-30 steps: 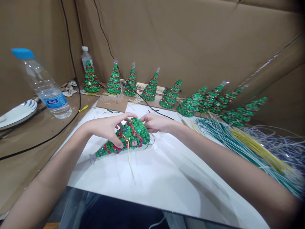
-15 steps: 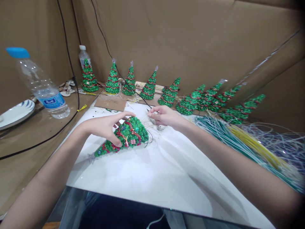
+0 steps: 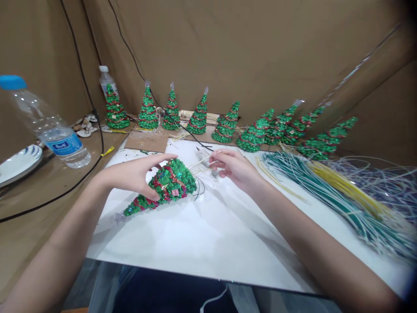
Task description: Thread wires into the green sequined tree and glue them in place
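Note:
A small green Christmas tree [image 3: 177, 178] lies on its side on the white board, trimmed with red garland and a tiny pink gift. Its base faces right and its clear tip points left. My left hand [image 3: 130, 176] is wrapped over its middle, thumb in front and fingers behind. Thin pale wires [image 3: 199, 164] run from the base toward my right hand [image 3: 233, 167], whose fingertips pinch them. Dark loose wires [image 3: 201, 189] curl out below the base. Partly hidden behind the right fingers lies a light grey tool [image 3: 203, 157] resembling a glue gun.
Several finished-looking trees [image 3: 197, 117] stand in a row along the back. Bundled green and yellow wires [image 3: 312, 187] lie at right. A tilted-looking water bottle [image 3: 63, 143], a plate [image 3: 22, 163] and a black cable [image 3: 78, 180] are at left. A cardboard piece [image 3: 146, 142] lies behind the left hand.
My right hand has shifted right, away from the tree's base, and the pale wires now stretch toward it. More of the grey tool shows. The left hand keeps its grip; the view has shifted slightly.

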A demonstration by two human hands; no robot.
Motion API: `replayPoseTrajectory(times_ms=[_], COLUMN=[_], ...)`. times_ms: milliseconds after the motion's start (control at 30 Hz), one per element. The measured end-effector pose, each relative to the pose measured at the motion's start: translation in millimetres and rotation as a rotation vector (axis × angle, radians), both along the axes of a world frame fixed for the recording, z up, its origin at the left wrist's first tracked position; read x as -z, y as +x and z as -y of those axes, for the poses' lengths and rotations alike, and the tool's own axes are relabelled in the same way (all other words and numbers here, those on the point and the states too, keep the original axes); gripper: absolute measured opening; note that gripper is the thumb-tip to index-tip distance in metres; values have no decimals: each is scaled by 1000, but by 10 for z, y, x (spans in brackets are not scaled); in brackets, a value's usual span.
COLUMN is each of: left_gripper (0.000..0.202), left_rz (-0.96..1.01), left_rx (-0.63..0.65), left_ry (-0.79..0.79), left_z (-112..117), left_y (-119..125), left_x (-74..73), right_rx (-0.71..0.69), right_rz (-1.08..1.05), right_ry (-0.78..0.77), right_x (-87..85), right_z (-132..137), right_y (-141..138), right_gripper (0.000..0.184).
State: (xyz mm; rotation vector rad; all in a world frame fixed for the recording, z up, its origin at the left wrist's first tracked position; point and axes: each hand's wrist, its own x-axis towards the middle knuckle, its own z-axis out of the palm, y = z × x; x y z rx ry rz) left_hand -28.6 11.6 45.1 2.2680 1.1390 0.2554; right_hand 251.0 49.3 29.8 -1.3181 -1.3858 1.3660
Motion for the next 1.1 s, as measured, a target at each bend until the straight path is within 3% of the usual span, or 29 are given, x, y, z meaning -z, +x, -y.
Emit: replayPoseTrajectory(times_ms=[167, 333, 467, 600, 800, 1100], left_gripper=[88, 26, 10, 8, 12, 15], left_rz=[-54, 11, 34, 38, 15, 192], left_rx=[-57, -231, -316, -353, -367, -521], left_ry=[197, 540, 605, 695, 843, 871], left_z=[214, 565, 712, 746, 773, 780], left_y=[31, 144, 236, 304, 378, 539], left_x=[-86, -71, 71, 181, 214, 278], right_rx=[48, 73, 29, -52, -91, -65], right_rz=[-302, -421, -492, -490, -411, -405], right_ry=[-65, -124, -171, -178, -92, 5], right_x=[34, 124, 198, 257, 349, 411], right_z=[86, 90, 108, 131, 137, 264], right_y=[-56, -157, -253, -350, -440, -518], right_gripper=[11, 20, 17, 15, 14, 10])
